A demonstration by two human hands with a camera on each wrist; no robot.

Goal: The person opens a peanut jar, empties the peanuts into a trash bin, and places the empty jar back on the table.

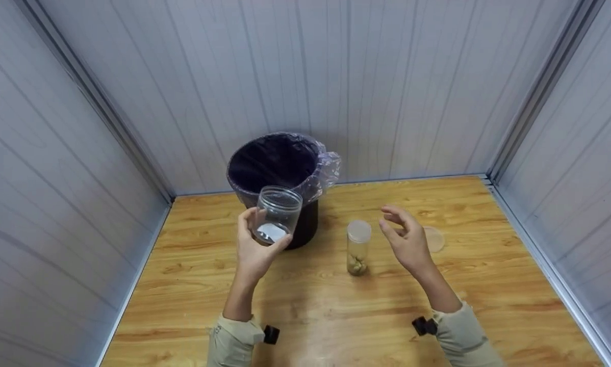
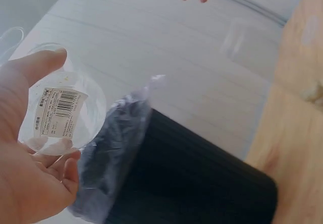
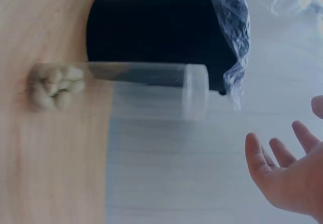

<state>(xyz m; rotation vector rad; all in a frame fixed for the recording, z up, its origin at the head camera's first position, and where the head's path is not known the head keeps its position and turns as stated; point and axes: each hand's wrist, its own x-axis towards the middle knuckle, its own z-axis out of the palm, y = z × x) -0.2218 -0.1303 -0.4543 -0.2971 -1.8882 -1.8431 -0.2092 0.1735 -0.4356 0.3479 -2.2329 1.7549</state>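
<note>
My left hand grips a clear plastic jar without a lid, thumb on one side and fingers round the other. The jar is tilted in front of the bin's rim, and a white barcode label shows on its base in the left wrist view. My right hand is held in the air with relaxed, bent fingers and nothing in them. Left of it stands a tall clear canister with a whitish lid. Several pale, nut-like pieces lie in the canister's bottom.
A black bin lined with a thin plastic bag stands near the back wall, behind the jar. On the wooden table, a round translucent lid lies beyond my right hand. Pale panel walls enclose the back and both sides.
</note>
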